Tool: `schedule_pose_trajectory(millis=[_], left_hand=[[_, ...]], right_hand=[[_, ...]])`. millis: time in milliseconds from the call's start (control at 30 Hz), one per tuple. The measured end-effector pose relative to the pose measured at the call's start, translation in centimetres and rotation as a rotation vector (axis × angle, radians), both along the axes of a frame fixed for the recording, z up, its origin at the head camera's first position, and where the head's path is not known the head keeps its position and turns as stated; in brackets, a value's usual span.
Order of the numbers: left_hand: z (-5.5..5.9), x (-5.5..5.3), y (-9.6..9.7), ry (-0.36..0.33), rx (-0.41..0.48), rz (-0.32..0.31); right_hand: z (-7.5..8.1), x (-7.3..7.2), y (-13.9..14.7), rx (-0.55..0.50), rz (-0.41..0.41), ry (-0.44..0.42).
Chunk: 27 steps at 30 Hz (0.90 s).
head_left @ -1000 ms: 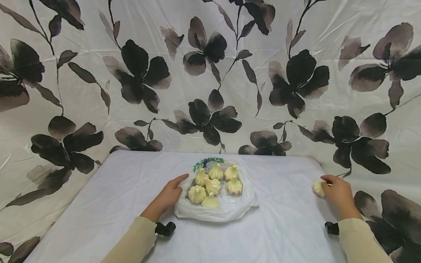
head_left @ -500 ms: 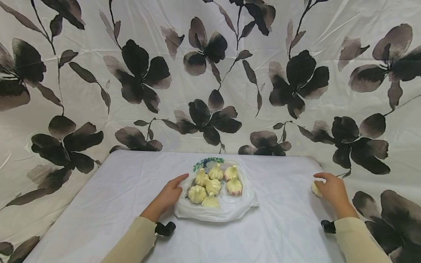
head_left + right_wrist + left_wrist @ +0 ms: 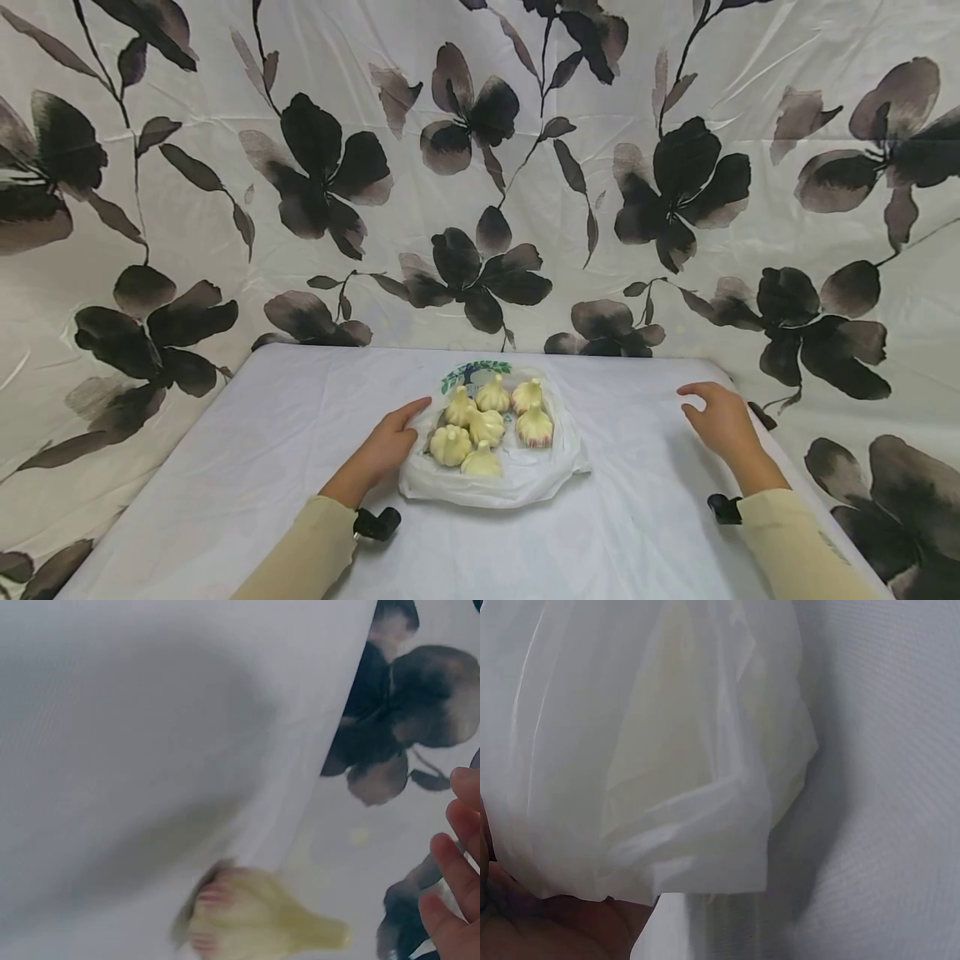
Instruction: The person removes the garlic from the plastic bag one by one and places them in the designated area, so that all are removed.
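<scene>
Several pale garlic bulbs (image 3: 486,426) lie in a white plastic bag (image 3: 498,493) whose mouth is spread open, with green print on its far side. My left hand (image 3: 380,446) holds the bag's left rim, index finger stretched along it; the bag hides part of the fingers in the left wrist view. On the right side of the table my right hand (image 3: 722,425) hovers with fingers bent loosely and nothing between them. A single garlic bulb (image 3: 259,913) with pinkish streaks lies near the table's edge in the right wrist view, apart from the fingers; in the head view it is hidden.
A white cloth covers the table (image 3: 300,392). Behind it and at the right hangs a pale curtain (image 3: 570,208) with dark flowers. The table's right edge runs close beside the right hand.
My right hand has let go of the garlic bulb at the right and moved left from it, fingers parting. The left hand and the bag stay in place.
</scene>
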<state>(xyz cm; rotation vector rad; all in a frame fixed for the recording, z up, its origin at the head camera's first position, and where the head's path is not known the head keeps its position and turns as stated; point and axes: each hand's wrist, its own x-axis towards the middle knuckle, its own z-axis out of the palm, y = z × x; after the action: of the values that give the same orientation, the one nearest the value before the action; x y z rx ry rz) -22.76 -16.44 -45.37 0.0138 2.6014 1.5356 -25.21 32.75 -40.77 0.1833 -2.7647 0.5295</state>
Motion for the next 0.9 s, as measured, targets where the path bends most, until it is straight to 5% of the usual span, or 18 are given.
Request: schedule_pose_trajectory(millis=[900], left_hand=[[0.0,0.2,0.5,-0.028,-0.002,0.015]], right_hand=[[1.2,0.1,-7.9,0.004,0.183,-0.101]])
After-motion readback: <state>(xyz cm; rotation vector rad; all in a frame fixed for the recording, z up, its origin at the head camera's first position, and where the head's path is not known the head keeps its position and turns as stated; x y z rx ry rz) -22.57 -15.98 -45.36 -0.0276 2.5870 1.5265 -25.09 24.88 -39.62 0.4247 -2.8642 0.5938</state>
